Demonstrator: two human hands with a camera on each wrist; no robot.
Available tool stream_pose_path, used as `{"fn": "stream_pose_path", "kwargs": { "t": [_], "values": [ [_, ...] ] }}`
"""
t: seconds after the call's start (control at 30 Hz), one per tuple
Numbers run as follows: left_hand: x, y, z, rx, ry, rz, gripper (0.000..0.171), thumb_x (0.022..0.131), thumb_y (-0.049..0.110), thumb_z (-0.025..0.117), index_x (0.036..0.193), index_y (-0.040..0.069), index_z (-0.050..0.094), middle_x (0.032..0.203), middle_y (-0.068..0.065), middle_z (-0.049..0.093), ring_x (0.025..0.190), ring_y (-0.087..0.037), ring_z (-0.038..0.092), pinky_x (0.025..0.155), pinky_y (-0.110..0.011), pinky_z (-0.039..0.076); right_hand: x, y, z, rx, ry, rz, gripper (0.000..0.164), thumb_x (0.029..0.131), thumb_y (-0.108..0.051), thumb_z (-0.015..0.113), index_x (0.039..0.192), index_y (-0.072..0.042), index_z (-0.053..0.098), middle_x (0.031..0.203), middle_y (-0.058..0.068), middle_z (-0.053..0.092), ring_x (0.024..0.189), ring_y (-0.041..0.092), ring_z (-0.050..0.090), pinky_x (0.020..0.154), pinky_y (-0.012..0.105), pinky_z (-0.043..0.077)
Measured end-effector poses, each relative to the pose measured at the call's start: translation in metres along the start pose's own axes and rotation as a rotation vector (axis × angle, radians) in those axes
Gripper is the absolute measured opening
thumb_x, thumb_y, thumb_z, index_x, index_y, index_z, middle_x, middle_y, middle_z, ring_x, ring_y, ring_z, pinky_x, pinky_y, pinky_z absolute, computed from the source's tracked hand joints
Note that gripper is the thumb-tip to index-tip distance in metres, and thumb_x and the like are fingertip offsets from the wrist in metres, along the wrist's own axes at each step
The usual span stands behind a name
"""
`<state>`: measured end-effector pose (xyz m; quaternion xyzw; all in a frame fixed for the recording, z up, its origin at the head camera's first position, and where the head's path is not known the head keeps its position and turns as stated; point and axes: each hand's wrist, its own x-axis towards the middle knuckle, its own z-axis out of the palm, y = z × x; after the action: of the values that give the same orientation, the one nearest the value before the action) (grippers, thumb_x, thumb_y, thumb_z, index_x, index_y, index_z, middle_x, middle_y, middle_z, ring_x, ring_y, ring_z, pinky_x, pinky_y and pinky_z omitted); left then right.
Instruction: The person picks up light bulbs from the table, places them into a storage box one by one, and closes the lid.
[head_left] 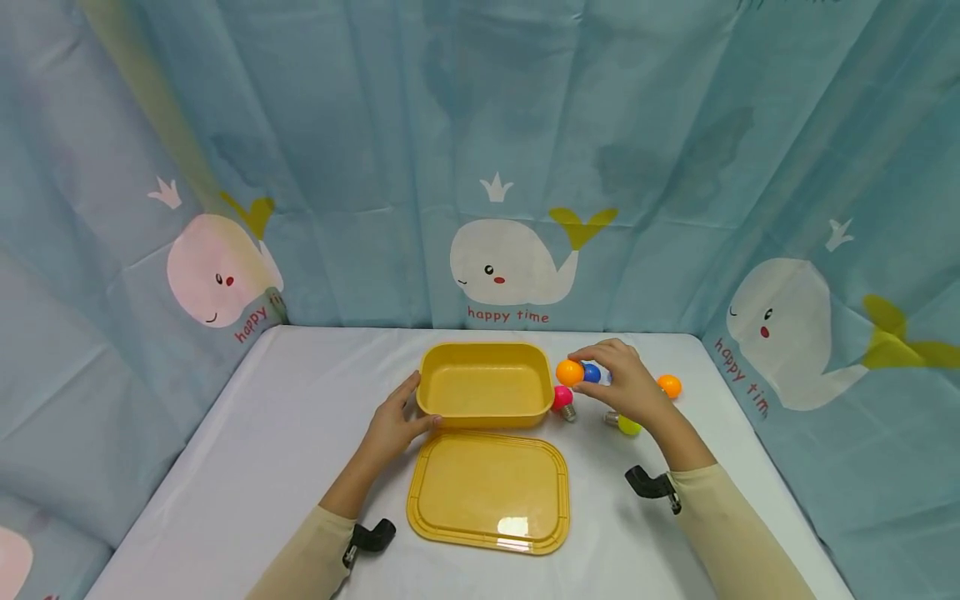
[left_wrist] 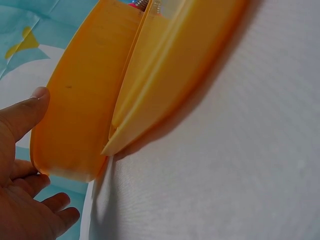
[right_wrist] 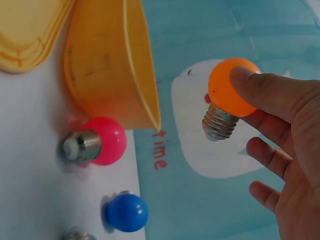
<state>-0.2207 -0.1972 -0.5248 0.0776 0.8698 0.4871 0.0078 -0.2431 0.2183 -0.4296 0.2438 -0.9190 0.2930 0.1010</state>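
A yellow plastic box stands uncovered on the white table. My left hand rests against its left end, thumb at the near corner and fingers loosely extended along the side. In the right wrist view, my right hand pinches an orange light bulb between thumb and fingers, its metal screw base pointing down. The held bulb is raised just right of the box. Beneath and beside this hand lie a pink bulb, a blue bulb and a yellow-green bulb.
A matching yellow lid lies flat in front of the box, close to its near wall. Another orange bulb lies right of the right hand. A blue whale-print curtain borders the table's back and sides.
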Motion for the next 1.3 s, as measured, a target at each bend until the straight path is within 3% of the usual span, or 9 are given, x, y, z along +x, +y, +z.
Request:
{"fn": "stream_pose_path", "kwargs": {
  "t": [0.17,0.4,0.83,1.0,1.3],
  "values": [
    [0.000,-0.001,0.001,-0.008,-0.004,0.001,0.102,0.085,0.045,0.082,0.165,0.020,0.024,0.170,-0.004,0.023,0.154,-0.037,0.027,0.123,-0.054,0.031,0.018,-0.007,0.001,0.023,-0.037,0.007,0.045,0.086,-0.031,0.085,0.128,-0.026,0.071,0.127,-0.005,0.068,0.124,0.023,0.050,0.106,0.058,0.045],
    [-0.001,-0.001,0.000,-0.011,-0.006,-0.007,0.103,0.084,0.049,0.082,0.165,0.022,0.024,0.170,-0.004,0.023,0.153,-0.038,0.027,0.122,-0.055,0.032,0.045,-0.019,0.005,0.039,-0.085,-0.027,0.044,0.085,-0.030,0.086,0.126,-0.024,0.072,0.123,-0.005,0.068,0.120,0.021,0.050,0.101,0.052,0.048],
    [0.000,-0.003,-0.002,-0.042,-0.010,-0.001,0.102,0.085,0.045,0.083,0.165,0.022,0.023,0.170,-0.005,0.021,0.155,-0.036,0.024,0.123,-0.053,0.031,0.090,-0.036,0.019,0.032,-0.221,-0.070,0.040,0.087,-0.030,0.084,0.126,-0.032,0.073,0.125,-0.010,0.067,0.124,0.022,0.050,0.108,0.053,0.046],
    [-0.001,-0.001,-0.002,-0.048,-0.014,-0.003,0.102,0.086,0.044,0.083,0.165,0.023,0.023,0.171,-0.004,0.021,0.156,-0.035,0.023,0.124,-0.053,0.030,0.108,-0.038,0.023,0.017,-0.276,-0.090,0.038,0.088,-0.029,0.084,0.124,-0.032,0.073,0.123,-0.013,0.067,0.117,0.019,0.052,0.103,0.046,0.051],
    [0.000,-0.004,0.000,-0.040,-0.015,-0.009,0.105,0.083,0.047,0.084,0.165,0.022,0.023,0.170,-0.007,0.022,0.153,-0.040,0.026,0.121,-0.056,0.033,0.128,-0.043,0.040,0.035,-0.338,-0.108,0.036,0.088,-0.025,0.084,0.123,-0.031,0.075,0.124,-0.012,0.069,0.118,0.021,0.052,0.104,0.044,0.050]
  ]
}}
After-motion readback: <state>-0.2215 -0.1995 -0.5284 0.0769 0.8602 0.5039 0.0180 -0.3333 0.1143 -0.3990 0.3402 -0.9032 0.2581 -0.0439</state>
